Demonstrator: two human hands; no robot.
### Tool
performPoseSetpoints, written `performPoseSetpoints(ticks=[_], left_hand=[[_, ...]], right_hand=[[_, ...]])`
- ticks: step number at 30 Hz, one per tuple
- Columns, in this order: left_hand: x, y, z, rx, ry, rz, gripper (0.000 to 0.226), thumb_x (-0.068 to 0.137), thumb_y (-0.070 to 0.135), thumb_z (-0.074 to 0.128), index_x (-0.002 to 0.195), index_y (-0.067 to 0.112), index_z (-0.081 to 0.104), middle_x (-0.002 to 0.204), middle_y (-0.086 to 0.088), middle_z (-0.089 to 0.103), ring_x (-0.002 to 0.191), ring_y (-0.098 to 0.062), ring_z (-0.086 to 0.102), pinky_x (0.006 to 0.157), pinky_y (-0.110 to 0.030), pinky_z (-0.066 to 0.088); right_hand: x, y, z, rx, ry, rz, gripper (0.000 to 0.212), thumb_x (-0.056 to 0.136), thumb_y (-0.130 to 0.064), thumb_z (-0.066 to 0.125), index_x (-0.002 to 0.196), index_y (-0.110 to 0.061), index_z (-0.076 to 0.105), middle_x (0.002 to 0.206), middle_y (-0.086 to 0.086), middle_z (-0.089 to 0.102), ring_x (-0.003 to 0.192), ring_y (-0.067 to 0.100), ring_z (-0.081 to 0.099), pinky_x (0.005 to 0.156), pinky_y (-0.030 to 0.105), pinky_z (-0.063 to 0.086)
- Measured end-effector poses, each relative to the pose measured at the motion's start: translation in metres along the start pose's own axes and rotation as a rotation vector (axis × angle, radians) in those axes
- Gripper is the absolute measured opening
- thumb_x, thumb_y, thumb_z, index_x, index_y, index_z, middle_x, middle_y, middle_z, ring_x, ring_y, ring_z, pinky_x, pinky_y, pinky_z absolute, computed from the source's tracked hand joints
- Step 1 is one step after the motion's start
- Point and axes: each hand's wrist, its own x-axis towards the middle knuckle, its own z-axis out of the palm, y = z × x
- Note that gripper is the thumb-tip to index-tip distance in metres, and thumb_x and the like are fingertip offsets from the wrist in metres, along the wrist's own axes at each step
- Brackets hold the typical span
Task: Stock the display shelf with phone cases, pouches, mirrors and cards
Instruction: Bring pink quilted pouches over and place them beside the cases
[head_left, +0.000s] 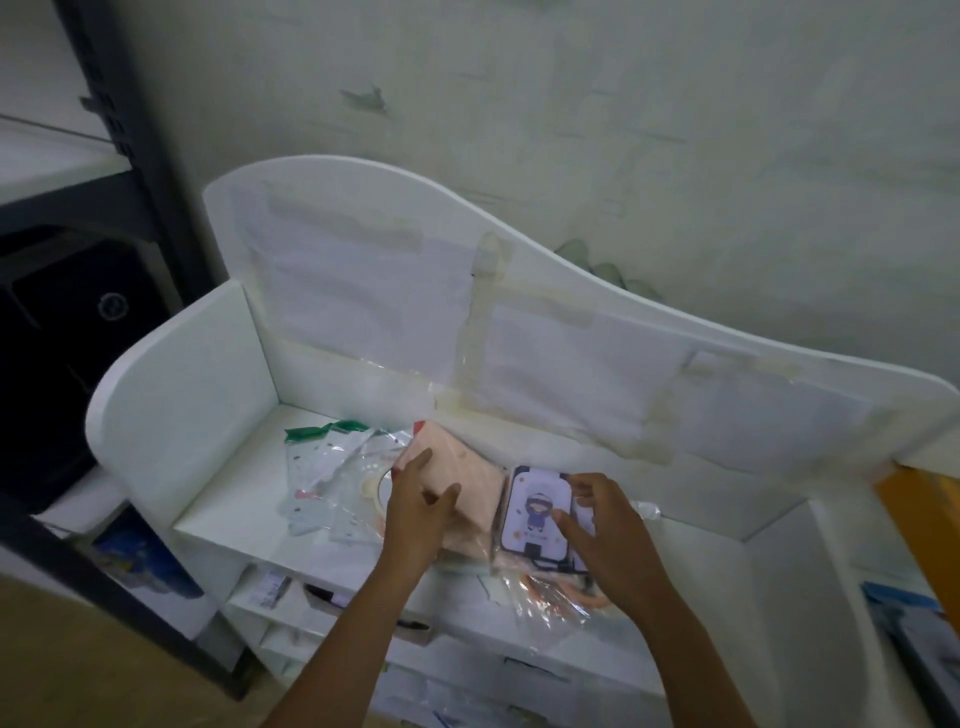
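A white display shelf (228, 525) stands against the wall, and both my hands are over its top tier. My left hand (415, 514) grips a tilted peach-pink pouch (457, 467) by its lower left edge. My right hand (602, 519) holds a white phone case (535, 509) printed with a cartoon figure in purple. That case sits on a stack in crinkled clear wrap (550, 603). Left of the pouch lie clear-packed items with a green header (322, 467) and a round mirror-like disc (384, 488), partly hidden by my left hand.
Lower tiers of the shelf (322, 597) hold small cards and packets. A dark metal rack (130, 135) with a black box (62, 332) stands to the left. An orange-yellow object (914, 519) is at the right edge. Brown floor shows bottom left.
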Motion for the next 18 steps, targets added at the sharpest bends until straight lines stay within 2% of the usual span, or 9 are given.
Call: performPoseSetpoints(ticks=[3,5,7,8,12,15,18], left_hand=[[-0.006,0.001,-0.015,-0.036,0.013,0.087,0.057,0.085,0.008,0.07,0.133,0.029,0.049,0.138,0.0,0.041,0.102,-0.026,0.061,0.071,-0.035,0.058],[-0.011,0.004,-0.026,-0.053,-0.001,0.114,0.06,0.085,0.001,0.067,0.133,0.031,0.049,0.125,0.002,0.05,0.093,-0.019,0.062,0.063,-0.026,0.055],[-0.015,0.007,-0.035,-0.098,-0.021,0.145,0.062,0.085,-0.003,0.065,0.132,0.034,0.048,0.119,0.015,0.052,0.094,-0.019,0.063,0.064,-0.025,0.054],[-0.016,0.008,-0.038,-0.134,-0.03,0.161,0.062,0.085,-0.004,0.065,0.132,0.035,0.048,0.123,0.016,0.052,0.097,-0.022,0.063,0.067,-0.027,0.056],[-0.017,0.009,-0.046,-0.304,-0.066,0.107,0.063,0.09,0.001,0.063,0.133,0.043,0.04,0.131,-0.007,0.057,0.11,-0.026,0.062,0.075,-0.031,0.056],[-0.022,0.009,-0.047,-0.332,-0.06,0.033,0.053,0.095,0.012,0.059,0.13,0.047,0.04,0.12,-0.01,0.067,0.108,-0.025,0.063,0.074,-0.035,0.054],[-0.024,0.005,-0.048,-0.35,-0.036,-0.005,0.049,0.096,0.016,0.059,0.129,0.048,0.042,0.117,-0.01,0.069,0.108,-0.026,0.063,0.075,-0.039,0.054]], right_hand=[[0.002,0.001,0.003,-0.007,-0.008,0.026,0.039,0.09,-0.035,0.066,0.124,-0.025,0.049,0.115,-0.008,0.055,0.104,0.011,0.057,0.088,0.023,0.045],[0.002,0.002,0.006,-0.027,-0.014,0.048,0.038,0.091,-0.034,0.065,0.124,-0.023,0.049,0.115,-0.007,0.055,0.104,0.013,0.057,0.09,0.027,0.048],[0.003,0.006,0.01,-0.064,0.002,0.066,0.036,0.09,-0.033,0.066,0.122,-0.022,0.051,0.114,-0.006,0.055,0.105,0.014,0.057,0.093,0.033,0.049],[0.004,0.01,0.013,-0.076,0.004,0.082,0.036,0.09,-0.032,0.066,0.121,-0.021,0.051,0.115,-0.005,0.056,0.105,0.015,0.058,0.094,0.035,0.049],[0.009,0.025,0.029,-0.156,-0.019,0.189,0.046,0.086,-0.042,0.067,0.12,-0.018,0.049,0.119,0.004,0.055,0.112,0.022,0.055,0.094,0.042,0.05],[0.009,0.027,0.042,-0.279,0.031,0.227,0.063,0.08,-0.053,0.069,0.122,-0.011,0.05,0.12,0.01,0.053,0.113,0.027,0.049,0.094,0.04,0.047],[0.007,0.023,0.049,-0.387,0.095,0.246,0.088,0.065,-0.075,0.063,0.123,-0.01,0.051,0.118,0.011,0.053,0.112,0.029,0.049,0.09,0.039,0.048]])
